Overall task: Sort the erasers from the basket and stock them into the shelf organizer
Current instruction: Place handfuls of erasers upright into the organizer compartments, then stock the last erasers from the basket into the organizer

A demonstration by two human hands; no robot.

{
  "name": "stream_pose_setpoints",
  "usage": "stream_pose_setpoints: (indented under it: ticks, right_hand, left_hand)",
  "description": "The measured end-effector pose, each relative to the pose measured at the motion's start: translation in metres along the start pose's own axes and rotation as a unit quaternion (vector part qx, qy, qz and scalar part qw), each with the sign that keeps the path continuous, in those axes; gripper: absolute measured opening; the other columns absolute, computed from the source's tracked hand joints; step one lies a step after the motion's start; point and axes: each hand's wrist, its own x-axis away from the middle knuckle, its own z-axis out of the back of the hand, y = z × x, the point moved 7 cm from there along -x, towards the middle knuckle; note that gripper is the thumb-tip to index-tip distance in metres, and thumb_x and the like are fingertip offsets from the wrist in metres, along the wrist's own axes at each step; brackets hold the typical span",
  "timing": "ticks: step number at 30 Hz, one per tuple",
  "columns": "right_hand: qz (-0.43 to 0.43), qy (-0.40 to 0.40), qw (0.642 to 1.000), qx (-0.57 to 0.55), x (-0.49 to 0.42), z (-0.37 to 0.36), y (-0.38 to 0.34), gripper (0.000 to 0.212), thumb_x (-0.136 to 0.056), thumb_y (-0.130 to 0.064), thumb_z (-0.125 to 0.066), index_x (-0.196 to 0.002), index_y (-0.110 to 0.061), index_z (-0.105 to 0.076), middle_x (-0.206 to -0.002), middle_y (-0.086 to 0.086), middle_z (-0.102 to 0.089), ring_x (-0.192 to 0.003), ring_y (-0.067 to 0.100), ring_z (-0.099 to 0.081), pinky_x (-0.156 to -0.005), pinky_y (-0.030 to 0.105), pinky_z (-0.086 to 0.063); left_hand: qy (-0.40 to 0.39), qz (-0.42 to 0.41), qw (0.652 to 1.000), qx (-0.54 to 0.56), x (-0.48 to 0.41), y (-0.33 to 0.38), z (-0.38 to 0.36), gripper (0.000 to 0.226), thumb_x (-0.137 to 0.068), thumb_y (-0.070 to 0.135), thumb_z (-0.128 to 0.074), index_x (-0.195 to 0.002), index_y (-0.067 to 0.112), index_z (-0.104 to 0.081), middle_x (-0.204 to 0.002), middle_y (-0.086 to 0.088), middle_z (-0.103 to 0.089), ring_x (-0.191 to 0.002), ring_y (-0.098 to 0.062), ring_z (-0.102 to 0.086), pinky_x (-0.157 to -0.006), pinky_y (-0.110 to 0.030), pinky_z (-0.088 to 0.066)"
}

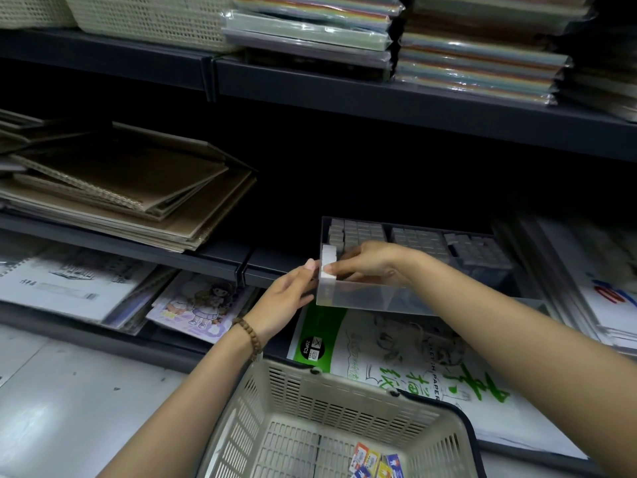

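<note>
while the basket (310, 395) sat low in front of the person, with a few wrapped erasers (374, 462) in red, yellow and blue lying in its near right corner, both hands were up at the clear shelf organizer (362, 300) on the dark shelf. the right hand (365, 263) reached over the organizer's front wall with its fingers curled, thumb and fingertips pinching a short upright stack of white erasers (328, 267) in the front left corner compartment. the left hand (284, 300) lay against the outside of that same corner, fingers fairly straight along the left wall, thumb tip at the top edge just beside the white stack, gripping nothing. further back, the organizer's compartments held tight rows of grey blocks (418, 241). a bead bracelet (249, 331) circled the left wrist. under the organizer's front edge lay a green and white sketch paper pack (396, 357), and brown spiral pads (120, 188) were stacked on the shelf to the left.
</note>
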Motion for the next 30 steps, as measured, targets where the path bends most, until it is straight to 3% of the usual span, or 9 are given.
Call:
stream_pose_setpoints:
  ticks: [4,8,13,17,21,24,25,27,30]
  right_hand:
    - [0.044,0.006,0.998,0.048,0.003,-0.001,-0.003,0.040,-0.089,-0.034,-0.062,-0.120,-0.009,-0.062,-0.118,0.007,-0.066,-0.103,0.014,-0.063,-0.096,0.027,-0.048]
    - [0.109,0.043,0.990,-0.073,0.035,0.009,-0.001,0.040,-0.093,-0.022,-0.058,-0.129,-0.007,-0.053,-0.123,0.011,-0.063,-0.103,0.012,-0.064,-0.084,0.013,-0.051]
    - [0.177,0.039,0.952,-0.247,0.095,0.009,0.041,0.025,-0.092,-0.021,-0.057,-0.117,-0.018,-0.061,-0.113,-0.001,-0.070,-0.101,0.013,-0.067,-0.078,0.018,-0.054]
    - [0.051,0.035,0.937,-0.344,0.091,-0.049,0.147,0.015,-0.090,-0.014,-0.058,-0.104,-0.015,-0.066,-0.107,0.008,-0.071,-0.090,0.017,-0.070,-0.074,0.022,-0.057]
    - [-0.163,0.036,0.956,-0.242,0.074,-0.145,0.281,0.016,-0.093,-0.013,-0.057,-0.103,-0.003,-0.063,-0.109,0.023,-0.063,-0.086,0.018,-0.056,-0.068,0.018,-0.045]
    - [-0.235,0.042,0.946,-0.217,0.066,-0.196,0.348,0.008,-0.092,-0.017,-0.059,-0.088,-0.010,-0.061,-0.085,0.006,-0.058,-0.077,0.011,-0.053,-0.056,0.009,-0.035]
    - [-0.253,0.050,0.942,-0.217,0.063,-0.207,0.365,0.012,-0.092,-0.018,-0.060,-0.099,-0.009,-0.062,-0.093,0.005,-0.059,-0.088,0.016,-0.058,-0.058,0.007,-0.037]
    - [-0.293,0.074,0.928,-0.218,0.056,-0.221,0.396,0.043,-0.091,-0.021,-0.060,-0.129,-0.003,-0.048,-0.122,0.012,-0.056,-0.116,0.027,-0.053,-0.078,0.017,-0.042]
    - [-0.322,0.096,0.921,-0.197,0.045,-0.234,0.421,0.056,-0.091,-0.021,-0.060,-0.138,0.000,-0.037,-0.139,0.016,-0.046,-0.125,0.030,-0.047,-0.096,0.030,-0.040]
  left_hand:
    - [-0.003,-0.001,1.000,0.006,0.000,0.000,-0.001,0.059,-0.085,0.053,-0.035,-0.136,0.024,-0.043,-0.121,0.018,-0.054,-0.119,0.001,-0.049,-0.104,-0.021,-0.039]
    - [0.023,0.001,1.000,0.000,0.008,0.000,0.000,0.045,-0.098,0.038,-0.031,-0.138,0.020,-0.042,-0.132,0.008,-0.051,-0.124,-0.008,-0.048,-0.107,-0.030,-0.038]
    - [0.094,-0.017,0.995,-0.023,0.036,-0.019,0.011,0.027,-0.096,0.028,-0.042,-0.116,0.022,-0.058,-0.119,0.006,-0.062,-0.107,-0.011,-0.060,-0.090,-0.026,-0.050]
    - [0.073,0.034,0.996,-0.036,0.058,-0.083,-0.010,0.020,-0.095,0.026,-0.045,-0.101,0.024,-0.064,-0.106,0.004,-0.068,-0.089,-0.007,-0.066,-0.074,-0.018,-0.054]
    - [-0.040,0.201,0.974,-0.091,0.070,-0.196,-0.060,0.023,-0.097,0.033,-0.041,-0.107,0.023,-0.059,-0.108,0.008,-0.065,-0.097,-0.014,-0.063,-0.083,-0.028,-0.051]
    - [-0.070,0.302,0.945,-0.106,0.075,-0.280,-0.091,0.036,-0.098,0.036,-0.041,-0.124,0.014,-0.053,-0.123,-0.001,-0.059,-0.100,-0.016,-0.057,-0.083,-0.027,-0.049]
    - [-0.070,0.332,0.935,-0.099,0.079,-0.305,-0.100,0.038,-0.099,0.036,-0.040,-0.127,0.013,-0.050,-0.128,-0.004,-0.056,-0.101,-0.016,-0.056,-0.084,-0.028,-0.047]
    - [-0.073,0.367,0.922,-0.100,0.083,-0.344,-0.116,0.043,-0.099,0.038,-0.038,-0.133,0.013,-0.045,-0.134,-0.006,-0.052,-0.105,-0.018,-0.053,-0.090,-0.033,-0.047]
    - [-0.092,0.394,0.905,-0.131,0.085,-0.388,-0.133,0.049,-0.099,0.044,-0.031,-0.139,0.016,-0.039,-0.138,-0.009,-0.047,-0.119,-0.022,-0.050,-0.102,-0.040,-0.043]
